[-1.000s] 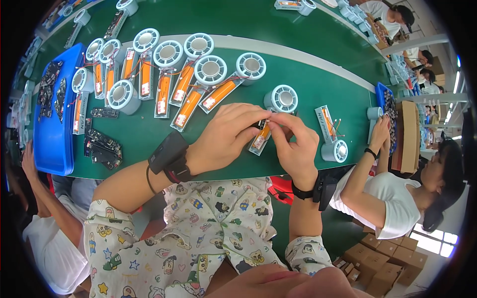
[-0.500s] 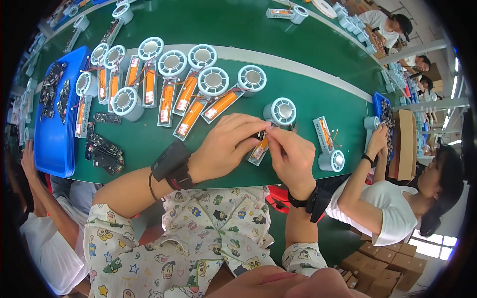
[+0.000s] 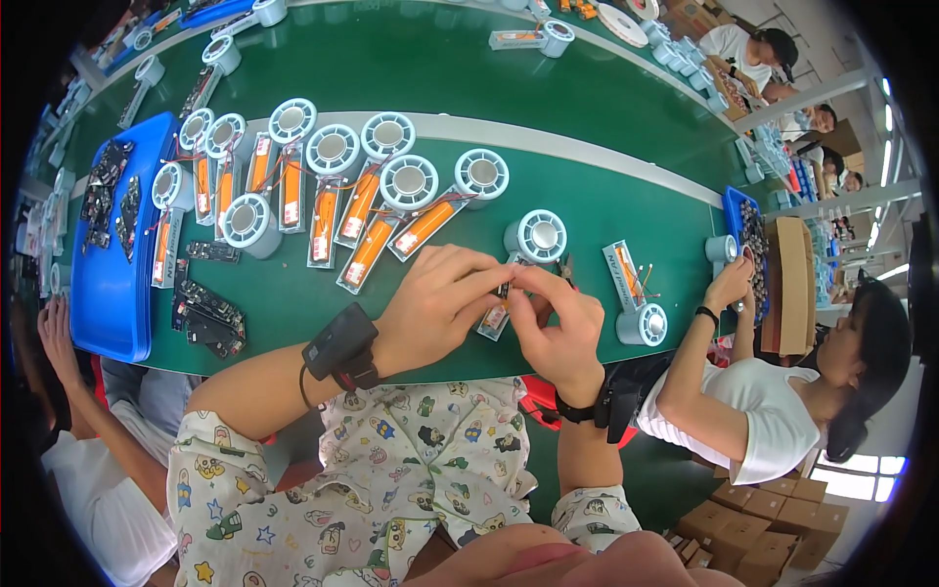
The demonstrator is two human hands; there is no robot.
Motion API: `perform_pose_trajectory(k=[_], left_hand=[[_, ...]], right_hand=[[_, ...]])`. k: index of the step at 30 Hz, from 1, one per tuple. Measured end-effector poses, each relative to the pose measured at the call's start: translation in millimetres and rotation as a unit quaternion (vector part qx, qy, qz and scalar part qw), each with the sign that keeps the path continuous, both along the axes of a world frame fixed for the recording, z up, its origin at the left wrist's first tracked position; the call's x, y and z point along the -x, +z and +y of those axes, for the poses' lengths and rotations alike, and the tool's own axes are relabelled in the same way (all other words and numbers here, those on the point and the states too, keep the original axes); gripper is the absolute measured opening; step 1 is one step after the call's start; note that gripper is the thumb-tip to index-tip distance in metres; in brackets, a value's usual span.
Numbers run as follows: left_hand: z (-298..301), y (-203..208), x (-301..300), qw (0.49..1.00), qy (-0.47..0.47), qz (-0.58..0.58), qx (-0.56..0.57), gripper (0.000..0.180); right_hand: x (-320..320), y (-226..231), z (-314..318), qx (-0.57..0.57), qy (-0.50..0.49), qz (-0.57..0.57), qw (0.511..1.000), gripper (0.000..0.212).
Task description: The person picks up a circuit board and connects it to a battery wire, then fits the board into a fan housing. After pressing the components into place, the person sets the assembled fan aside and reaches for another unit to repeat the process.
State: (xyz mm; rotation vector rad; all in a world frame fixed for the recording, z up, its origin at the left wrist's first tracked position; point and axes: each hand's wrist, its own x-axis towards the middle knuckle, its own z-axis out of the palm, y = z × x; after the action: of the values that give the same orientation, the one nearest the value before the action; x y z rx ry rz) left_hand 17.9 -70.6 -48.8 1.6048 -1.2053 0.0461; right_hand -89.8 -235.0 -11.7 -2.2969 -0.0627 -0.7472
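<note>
In front of me a light-blue handheld fan [image 3: 536, 237] lies on the green table, its round head away from me and its open handle [image 3: 493, 321] toward me. My left hand [image 3: 445, 298] is closed, its thumb and forefinger pinching a small dark circuit board [image 3: 503, 291] over the handle. My right hand [image 3: 559, 328] is closed too, its fingertips pressed together against the left ones just below the fan head. Whatever the right fingertips hold is hidden. Just right of the fan head lies a dark-tipped hand tool [image 3: 565, 270], partly covered by my right hand.
Several fans with orange batteries [image 3: 367, 251] lie left of my hands. Loose circuit boards [image 3: 213, 311] sit beside a blue tray [image 3: 108, 318]. Another fan [image 3: 642, 325] lies to the right. Co-workers sit on both sides; the right one's hands [image 3: 729, 284] are at a fan by a blue bin.
The view has shifted slightly, so the table things appear moved. Both my hands stay pinched together at the same fan. More of the hand tool now shows beside my right hand.
</note>
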Motion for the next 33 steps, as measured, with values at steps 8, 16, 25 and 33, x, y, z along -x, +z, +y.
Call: perform_pose_trajectory(k=[8, 16, 25, 33], left_hand=[[2.2, -0.8, 4.7, 0.997, 0.026, -0.056, -0.038, 0.043], [0.2, 3.6, 2.0, 0.998, 0.020, -0.029, -0.056, 0.043], [3.6, 1.4, 0.4, 0.992, -0.021, 0.116, -0.054, 0.041], [0.9, 0.6, -5.3, 0.988, -0.072, 0.126, -0.057, 0.041]], right_hand=[[8.3, -21.6, 22.1, -0.204, -0.069, 0.027, 0.976, 0.027], [22.3, -24.5, 14.0, -0.209, -0.077, -0.018, 0.975, 0.027], [5.3, -24.6, 2.0, -0.423, -0.205, 0.035, 0.882, 0.026], [7.4, -34.2, -5.0, -0.386, -0.161, 0.021, 0.908, 0.015]])
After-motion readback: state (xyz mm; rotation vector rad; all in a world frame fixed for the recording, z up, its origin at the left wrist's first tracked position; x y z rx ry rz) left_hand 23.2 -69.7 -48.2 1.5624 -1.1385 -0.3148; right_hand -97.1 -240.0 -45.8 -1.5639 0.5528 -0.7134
